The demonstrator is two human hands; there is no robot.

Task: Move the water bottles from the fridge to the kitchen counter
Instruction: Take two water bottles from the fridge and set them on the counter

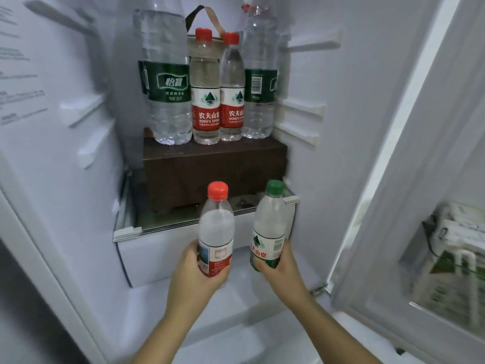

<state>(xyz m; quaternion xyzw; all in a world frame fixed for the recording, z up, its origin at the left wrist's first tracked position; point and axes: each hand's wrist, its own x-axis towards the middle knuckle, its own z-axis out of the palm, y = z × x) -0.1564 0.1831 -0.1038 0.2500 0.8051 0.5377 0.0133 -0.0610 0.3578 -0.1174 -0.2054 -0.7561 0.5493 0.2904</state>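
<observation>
Head view: the left hand (194, 269) grips a red-capped bottle (216, 227) low on its red label, its fingers (223, 275) curled round the base and the thumb on the near side. The right hand (282, 266) holds a green-capped bottle (269, 224) the same way, fingers (259, 266) wrapped round the green label's lower edge. Both bottles stand upright at about 6 o'clock from the frame's middle, close beside each other but apart, in front of the glass shelf (168, 225) of the open fridge (78, 153). On that shelf sits a dark brown box (210, 166), and four more bottles stand in a row on top of it at 12 o'clock. A large green-label bottle (168, 82) is at the 9 o'clock end, then two small red-label bottles (204, 93) (232, 93) touching side by side. A second large bottle (259, 82) is at the 3 o'clock end with its barcode facing out. Behind the small pair a strap handle (207, 15) arches up. The fridge door (393, 153) stands open at 3 o'clock; its bin toward 4 o'clock holds blurred cartons (459, 245).
</observation>
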